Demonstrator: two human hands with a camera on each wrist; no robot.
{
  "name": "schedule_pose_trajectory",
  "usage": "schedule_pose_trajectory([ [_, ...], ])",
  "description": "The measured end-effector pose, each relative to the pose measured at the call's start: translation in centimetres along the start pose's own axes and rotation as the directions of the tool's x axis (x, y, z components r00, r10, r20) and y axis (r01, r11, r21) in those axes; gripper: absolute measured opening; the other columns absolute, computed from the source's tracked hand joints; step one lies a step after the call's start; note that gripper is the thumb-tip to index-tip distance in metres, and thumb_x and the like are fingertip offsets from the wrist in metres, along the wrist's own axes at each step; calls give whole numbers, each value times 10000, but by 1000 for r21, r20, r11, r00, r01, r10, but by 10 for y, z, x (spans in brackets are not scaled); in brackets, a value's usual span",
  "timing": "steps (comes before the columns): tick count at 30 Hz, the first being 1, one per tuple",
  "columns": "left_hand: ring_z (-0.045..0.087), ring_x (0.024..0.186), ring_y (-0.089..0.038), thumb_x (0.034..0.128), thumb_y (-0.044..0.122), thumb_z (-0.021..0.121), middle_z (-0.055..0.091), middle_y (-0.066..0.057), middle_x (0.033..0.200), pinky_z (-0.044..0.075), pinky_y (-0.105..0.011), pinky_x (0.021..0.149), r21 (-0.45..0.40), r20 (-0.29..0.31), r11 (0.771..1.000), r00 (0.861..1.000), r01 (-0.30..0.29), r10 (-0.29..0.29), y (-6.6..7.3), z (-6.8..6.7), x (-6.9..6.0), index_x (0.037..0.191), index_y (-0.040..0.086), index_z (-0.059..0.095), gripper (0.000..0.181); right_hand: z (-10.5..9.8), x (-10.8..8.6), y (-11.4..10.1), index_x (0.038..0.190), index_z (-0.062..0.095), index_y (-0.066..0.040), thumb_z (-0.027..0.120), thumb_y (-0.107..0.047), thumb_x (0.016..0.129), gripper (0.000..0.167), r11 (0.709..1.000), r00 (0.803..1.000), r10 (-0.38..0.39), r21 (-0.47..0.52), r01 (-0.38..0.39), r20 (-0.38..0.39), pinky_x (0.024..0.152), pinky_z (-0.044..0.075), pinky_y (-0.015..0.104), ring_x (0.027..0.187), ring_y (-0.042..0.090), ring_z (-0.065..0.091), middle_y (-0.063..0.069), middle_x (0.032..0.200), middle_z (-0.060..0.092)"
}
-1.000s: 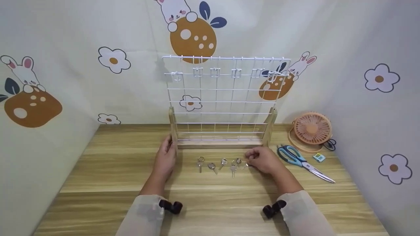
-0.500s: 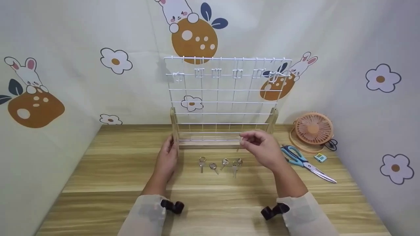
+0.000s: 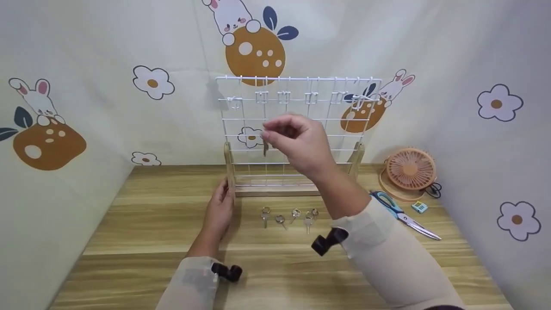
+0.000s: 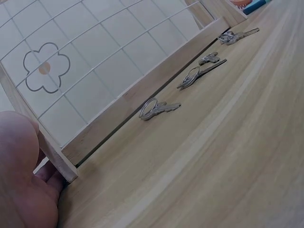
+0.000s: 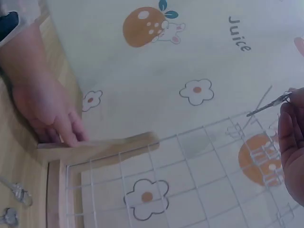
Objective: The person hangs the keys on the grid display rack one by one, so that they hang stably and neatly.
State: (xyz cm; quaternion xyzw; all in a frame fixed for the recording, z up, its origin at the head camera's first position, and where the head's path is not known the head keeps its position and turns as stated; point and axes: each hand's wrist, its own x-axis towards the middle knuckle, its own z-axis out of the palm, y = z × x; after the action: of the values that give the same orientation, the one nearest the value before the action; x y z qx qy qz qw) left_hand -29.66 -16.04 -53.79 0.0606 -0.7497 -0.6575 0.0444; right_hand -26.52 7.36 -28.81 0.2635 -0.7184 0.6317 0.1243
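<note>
Calling 12 straight ahead of the person. Right hand (image 3: 299,144) is hovering at 12, well above the table (image 3: 163,232), and its thumb and fingertips are pinching a key (image 3: 265,148). Grip is narrow, the other fingers are curling in behind, and the key is hanging tip-down in front of the wire rack (image 3: 245,119); can't tell if it's touching the mesh. Right forearm is slanting in from the near right, aiming toward about 10:30, and its sleeve (image 3: 400,262) is partly covering the scissors' handles. Left hand (image 3: 218,211) is sitting low at 11 by the table top, fingers loosely extended and resting against the outer side of the rack's left wooden upright (image 3: 229,170). Left forearm is aiming toward 1, with a black wrist camera (image 3: 227,272) jutting off the cuff. Small white hooks (image 3: 283,97) are hanging in a row along the upper rack, above the right hand. More keys (image 3: 280,220) with rings are lying in a loose row at 12, on the near side of the wooden base (image 3: 275,190). Scissors (image 3: 417,226) are lying at 2, a small teal box (image 3: 419,207) is sitting just beside them, and an orange fan (image 3: 410,168) is standing farther back, between 1 and 2.
</note>
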Motion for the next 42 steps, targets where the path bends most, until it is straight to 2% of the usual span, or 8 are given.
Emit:
schedule_pose_trajectory([
  [5, 313, 1642, -259, 1150, 393, 477, 364, -39, 1753, 285, -466, 1360, 11, -4, 1000, 1000, 16, -16, 0, -1, 1, 1690, 250, 342, 575, 26, 35, -23, 1095, 810, -38, 814, -88, 952, 152, 999, 999, 26, 38, -27, 18, 784, 644, 248, 858, 170, 725, 73, 1012, 791],
  [10, 299, 1647, -267, 1154, 417, 445, 360, -38, 1754, 272, -488, 1364, 45, 13, 999, 1000, 9, -9, 0, -2, 1, 1696, 256, 321, 579, 42, 59, -32, 1086, 813, -62, 796, -80, 964, 124, 999, 999, 38, 34, -38, 7, 800, 648, 258, 858, 203, 732, 60, 1008, 793],
  [14, 302, 1644, -281, 1163, 364, 424, 359, -60, 1752, 270, -489, 1364, 38, 22, 999, 1000, -7, 6, -2, -2, 2, 1699, 224, 311, 566, 48, 66, -32, 1078, 818, -81, 774, -80, 982, 106, 998, 998, 65, 12, -64, -14, 848, 657, 256, 913, 233, 754, 58, 1029, 791],
  [21, 306, 1641, -301, 1166, 300, 430, 367, -108, 1744, 268, -486, 1366, 6, 19, 1000, 1000, -20, 20, -1, 0, 3, 1695, 153, 313, 562, 50, 65, -21, 1099, 813, -63, 756, -80, 995, 120, 995, 994, 99, -1, -99, -35, 873, 654, 248, 925, 167, 743, 65, 1060, 777],
  [25, 308, 1639, -300, 1162, 298, 434, 367, -112, 1745, 262, -483, 1368, 1, 17, 1000, 1000, -16, 16, -1, 0, 2, 1697, 148, 309, 569, 45, 54, -13, 1119, 802, -41, 760, -82, 992, 140, 996, 995, 91, 25, -90, -34, 881, 663, 272, 932, 173, 746, 75, 1057, 779],
  [30, 305, 1643, -293, 1162, 297, 443, 366, -112, 1745, 254, -473, 1371, -9, 16, 1000, 1000, -27, 27, -2, 0, 2, 1691, 144, 321, 564, 29, 23, 10, 1098, 800, -56, 770, -88, 984, 122, 994, 993, 101, 45, -99, -58, 855, 671, 309, 904, 211, 748, 115, 1041, 783],
  [35, 308, 1643, -280, 1161, 318, 454, 358, -100, 1751, 265, -450, 1368, -14, 10, 1000, 1000, -15, 15, -2, 1, 1, 1690, 143, 322, 573, 2, -17, 54, 1128, 781, -8, 789, -91, 968, 181, 983, 979, 178, 61, -173, -98, 831, 670, 287, 895, 245, 750, 91, 1010, 786],
  [42, 263, 1662, -258, 1165, 379, 435, 299, -55, 1778, 252, -438, 1372, -17, 33, 1000, 999, -4, 4, -1, 0, 0, 1707, 189, 279, 596, -38, -63, 119, 1148, 764, 21, 771, -53, 974, 189, 951, 943, 305, 95, -294, -131, 807, 671, 297, 903, 245, 752, 61, 998, 779],
])
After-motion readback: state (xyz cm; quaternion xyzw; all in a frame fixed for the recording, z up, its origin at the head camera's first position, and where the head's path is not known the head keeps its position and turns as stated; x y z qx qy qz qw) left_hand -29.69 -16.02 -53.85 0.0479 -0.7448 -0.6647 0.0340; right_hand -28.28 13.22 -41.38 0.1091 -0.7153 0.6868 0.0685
